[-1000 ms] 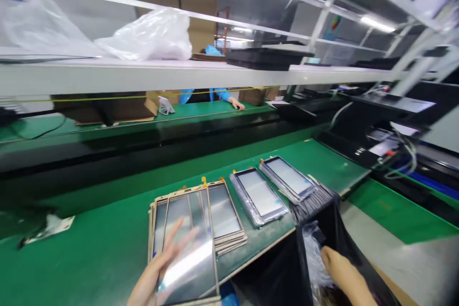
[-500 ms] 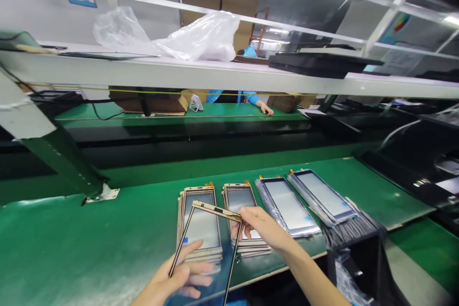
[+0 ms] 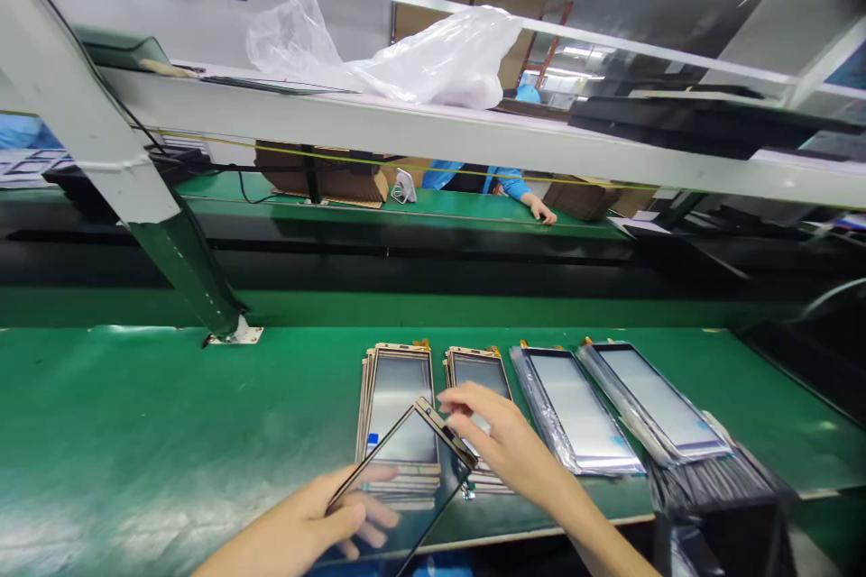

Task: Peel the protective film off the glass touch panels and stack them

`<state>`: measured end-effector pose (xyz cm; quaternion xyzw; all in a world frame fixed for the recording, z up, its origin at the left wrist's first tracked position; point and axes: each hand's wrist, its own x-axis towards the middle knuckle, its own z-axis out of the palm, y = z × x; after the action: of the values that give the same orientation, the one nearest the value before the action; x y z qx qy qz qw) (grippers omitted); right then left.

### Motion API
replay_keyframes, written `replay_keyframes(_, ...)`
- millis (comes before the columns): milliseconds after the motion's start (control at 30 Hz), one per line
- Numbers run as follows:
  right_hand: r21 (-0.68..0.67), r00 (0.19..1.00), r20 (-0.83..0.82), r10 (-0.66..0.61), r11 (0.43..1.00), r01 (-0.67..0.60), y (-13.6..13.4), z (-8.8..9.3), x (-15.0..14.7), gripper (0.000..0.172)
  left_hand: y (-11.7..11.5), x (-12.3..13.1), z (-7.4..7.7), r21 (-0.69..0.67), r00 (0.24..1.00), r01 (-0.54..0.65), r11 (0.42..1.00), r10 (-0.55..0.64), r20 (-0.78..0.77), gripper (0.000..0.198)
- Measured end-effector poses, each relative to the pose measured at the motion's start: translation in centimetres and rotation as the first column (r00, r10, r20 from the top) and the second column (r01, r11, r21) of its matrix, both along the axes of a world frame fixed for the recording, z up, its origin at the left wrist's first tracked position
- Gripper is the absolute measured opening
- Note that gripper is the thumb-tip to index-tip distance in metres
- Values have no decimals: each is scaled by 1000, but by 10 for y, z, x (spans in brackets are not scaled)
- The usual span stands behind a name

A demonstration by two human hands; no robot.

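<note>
My left hand [image 3: 317, 525] holds a glass screen panel [image 3: 399, 487] with a gold border by its lower left edge, thumb on top and fingers beneath. My right hand [image 3: 497, 442] grips the panel's top end near its right corner. The panel hovers tilted above two stacks of gold-framed panels [image 3: 399, 397], [image 3: 477, 374] on the green bench [image 3: 155, 433].
Two stacks of wrapped panels [image 3: 575, 410], [image 3: 653, 397] lie to the right, beside a black bin lined with plastic [image 3: 717, 487]. A slanted post [image 3: 122, 153] stands at the left. A white shelf [image 3: 433, 135] with plastic bags runs overhead. A person's hand [image 3: 543, 212] rests on the far bench.
My right hand came up out of the black bin and took the panel's top end. The view swung left; the panel now tilts further to the right.
</note>
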<state>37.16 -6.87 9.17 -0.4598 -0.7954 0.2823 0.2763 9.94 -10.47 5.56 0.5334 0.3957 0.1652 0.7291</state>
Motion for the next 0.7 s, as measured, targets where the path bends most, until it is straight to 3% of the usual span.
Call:
replay_keyframes(133,193,974,123,189,958,-211,8,21,-17,15,-1,4,17,10,993,67,998,-66,-101,49)
replay_keyframes(267,238,929,267,255,917,-320,11,30,-19,20,-1,6,28,34,987,93,995,-87,-138,45)
replay_keyframes(500,63,909,310,279,948,-313,10,41,-16,12,-1,2,28,67,984,115,991,-105,-144,43)
replay_keyframes(700,142,895,338,290,925,-353,9,37,-16,18,-2,0,26,112,982,130,985,-113,-149,41)
